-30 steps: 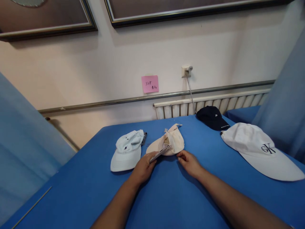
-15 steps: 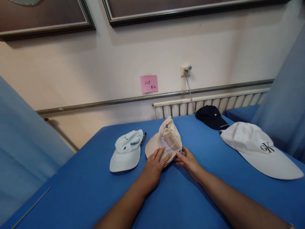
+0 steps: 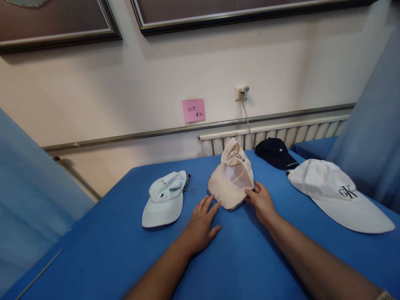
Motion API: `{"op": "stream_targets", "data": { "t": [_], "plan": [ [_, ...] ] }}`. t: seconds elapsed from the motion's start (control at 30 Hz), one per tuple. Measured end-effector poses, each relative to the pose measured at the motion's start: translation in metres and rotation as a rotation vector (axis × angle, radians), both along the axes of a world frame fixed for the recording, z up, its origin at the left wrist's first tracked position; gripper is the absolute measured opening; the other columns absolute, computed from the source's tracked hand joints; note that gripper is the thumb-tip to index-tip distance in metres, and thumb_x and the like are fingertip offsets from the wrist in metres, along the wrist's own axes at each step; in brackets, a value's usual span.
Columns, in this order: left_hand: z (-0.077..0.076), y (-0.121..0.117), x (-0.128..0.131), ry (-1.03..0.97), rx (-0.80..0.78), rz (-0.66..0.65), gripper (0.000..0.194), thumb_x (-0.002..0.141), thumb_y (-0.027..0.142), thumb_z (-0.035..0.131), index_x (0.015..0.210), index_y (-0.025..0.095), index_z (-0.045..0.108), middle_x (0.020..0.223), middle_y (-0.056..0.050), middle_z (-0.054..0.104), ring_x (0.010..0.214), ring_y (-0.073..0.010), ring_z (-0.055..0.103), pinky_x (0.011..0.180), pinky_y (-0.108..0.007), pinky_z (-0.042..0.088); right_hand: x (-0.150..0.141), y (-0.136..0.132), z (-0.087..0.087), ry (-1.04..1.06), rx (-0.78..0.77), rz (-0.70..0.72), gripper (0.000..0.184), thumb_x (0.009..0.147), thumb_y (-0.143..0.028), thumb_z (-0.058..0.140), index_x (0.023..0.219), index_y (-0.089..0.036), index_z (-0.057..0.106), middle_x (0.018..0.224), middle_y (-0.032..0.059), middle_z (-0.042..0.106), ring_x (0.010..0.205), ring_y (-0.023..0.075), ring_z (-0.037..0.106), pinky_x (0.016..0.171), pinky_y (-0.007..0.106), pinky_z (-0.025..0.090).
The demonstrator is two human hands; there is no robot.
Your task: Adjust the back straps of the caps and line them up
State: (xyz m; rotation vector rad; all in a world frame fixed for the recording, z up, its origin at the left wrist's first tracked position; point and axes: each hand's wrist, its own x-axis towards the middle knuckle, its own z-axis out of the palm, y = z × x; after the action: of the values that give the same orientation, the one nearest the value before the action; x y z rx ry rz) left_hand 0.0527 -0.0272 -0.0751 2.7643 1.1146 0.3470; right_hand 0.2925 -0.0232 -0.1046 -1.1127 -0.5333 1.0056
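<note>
A cream baseball cap (image 3: 225, 187) is tilted with its inside facing me, its brim toward the lower left. My right hand (image 3: 261, 201) grips its right edge, thumb on the inner side and fingers behind. Just below the brim, my left hand (image 3: 203, 223) is open, fingers spread over the blue cloth; its fingertips are close to the brim, and whether they touch it I cannot tell. To the left lies a pale mint cap (image 3: 165, 200), brim toward me.
On the right lie a white cap (image 3: 331, 187) with black letters and, behind it, a navy cap (image 3: 275, 153). A blue cloth (image 3: 237, 266) covers the table. Behind stand a radiator (image 3: 215, 146) and a metal rail (image 3: 156, 133). Blue curtains (image 3: 28, 200) hang at both sides.
The cream cap has moved right and turned, showing more of its brim, with my right hand on it. My left hand has come off the cap's inside and spread its fingers.
</note>
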Motion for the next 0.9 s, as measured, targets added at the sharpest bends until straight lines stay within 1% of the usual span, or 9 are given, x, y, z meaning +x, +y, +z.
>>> {"op": "stream_targets", "data": {
  "t": [0.13, 0.23, 0.3, 0.4, 0.5, 0.6, 0.7, 0.8, 0.9],
  "plan": [
    [-0.008, 0.007, -0.006, -0.125, -0.056, 0.070, 0.071, 0.083, 0.028, 0.060, 0.147, 0.028, 0.029, 0.156, -0.009, 0.026, 0.143, -0.0308, 0.022, 0.114, -0.054, 0.025, 0.019, 0.009, 0.002, -0.236, 0.127, -0.208, 0.082, 0.068, -0.029, 0.069, 0.141, -0.018, 0.033, 0.136, 0.0159, 0.050, 0.098, 0.0219, 0.063, 0.075, 0.033, 0.056],
    [-0.015, 0.019, -0.013, -0.313, -0.106, 0.186, 0.069, 0.083, 0.029, 0.059, 0.146, 0.022, 0.031, 0.152, -0.013, 0.033, 0.141, -0.0291, 0.029, 0.115, -0.052, 0.025, 0.026, 0.006, 0.003, -0.522, 0.223, -0.281, 0.075, 0.075, -0.028, 0.063, 0.142, -0.019, 0.032, 0.137, 0.0160, 0.050, 0.101, 0.0224, 0.062, 0.080, 0.035, 0.054],
    [-0.020, 0.031, -0.019, -0.495, -0.180, 0.290, 0.071, 0.081, 0.031, 0.060, 0.145, 0.020, 0.031, 0.150, -0.014, 0.036, 0.136, -0.0299, 0.037, 0.112, -0.051, 0.031, 0.028, 0.003, 0.002, -0.728, 0.284, -0.258, 0.071, 0.078, -0.025, 0.057, 0.144, -0.020, 0.030, 0.136, 0.0144, 0.051, 0.102, 0.0228, 0.061, 0.083, 0.038, 0.053],
    [-0.027, 0.048, -0.028, -0.842, -0.382, 0.428, 0.082, 0.076, 0.036, 0.066, 0.146, 0.019, 0.028, 0.147, -0.018, 0.039, 0.121, -0.0325, 0.054, 0.099, -0.050, 0.046, 0.028, -0.001, -0.001, -1.036, 0.334, -0.143, 0.067, 0.079, -0.015, 0.050, 0.143, -0.021, 0.034, 0.129, 0.0107, 0.058, 0.104, 0.0236, 0.060, 0.092, 0.042, 0.049],
    [-0.029, 0.058, -0.033, -1.045, -0.538, 0.434, 0.098, 0.067, 0.037, 0.074, 0.148, 0.019, 0.021, 0.147, -0.022, 0.039, 0.116, -0.0345, 0.058, 0.092, -0.048, 0.051, 0.029, 0.000, -0.005, -1.244, 0.287, -0.039, 0.063, 0.075, -0.006, 0.047, 0.136, -0.022, 0.044, 0.119, 0.0087, 0.064, 0.107, 0.0256, 0.057, 0.094, 0.043, 0.046],
    [-0.022, 0.051, -0.032, -0.977, -0.541, 0.348, 0.101, 0.068, 0.038, 0.074, 0.149, 0.019, 0.017, 0.148, -0.022, 0.037, 0.124, -0.0334, 0.052, 0.098, -0.046, 0.048, 0.034, 0.004, -0.009, -1.332, 0.193, 0.021, 0.053, 0.075, -0.004, 0.044, 0.124, -0.021, 0.055, 0.116, 0.0091, 0.065, 0.106, 0.0261, 0.057, 0.094, 0.041, 0.044],
    [-0.009, 0.032, -0.024, -0.736, -0.397, 0.234, 0.087, 0.076, 0.037, 0.068, 0.149, 0.024, 0.022, 0.151, -0.015, 0.034, 0.134, -0.0305, 0.042, 0.106, -0.047, 0.041, 0.042, 0.010, -0.017, -1.312, 0.049, 0.053, 0.041, 0.074, -0.005, 0.045, 0.110, -0.018, 0.061, 0.110, 0.0118, 0.066, 0.104, 0.0270, 0.058, 0.093, 0.040, 0.044],
    [0.001, 0.014, -0.013, -0.517, -0.226, 0.159, 0.079, 0.081, 0.032, 0.064, 0.148, 0.026, 0.025, 0.152, -0.011, 0.033, 0.138, -0.0294, 0.034, 0.113, -0.051, 0.031, 0.047, 0.017, -0.027, -1.161, -0.090, -0.023, 0.035, 0.075, -0.012, 0.050, 0.108, -0.015, 0.061, 0.110, 0.0152, 0.063, 0.099, 0.0263, 0.061, 0.090, 0.039, 0.046],
    [0.003, 0.005, -0.005, -0.418, -0.087, 0.104, 0.081, 0.081, 0.031, 0.064, 0.150, 0.023, 0.020, 0.153, -0.012, 0.031, 0.141, -0.0298, 0.028, 0.115, -0.052, 0.026, 0.043, 0.021, -0.035, -0.894, -0.188, -0.137, 0.043, 0.073, -0.024, 0.059, 0.114, -0.012, 0.057, 0.114, 0.0188, 0.060, 0.090, 0.0250, 0.064, 0.086, 0.040, 0.048]
  ]
}}
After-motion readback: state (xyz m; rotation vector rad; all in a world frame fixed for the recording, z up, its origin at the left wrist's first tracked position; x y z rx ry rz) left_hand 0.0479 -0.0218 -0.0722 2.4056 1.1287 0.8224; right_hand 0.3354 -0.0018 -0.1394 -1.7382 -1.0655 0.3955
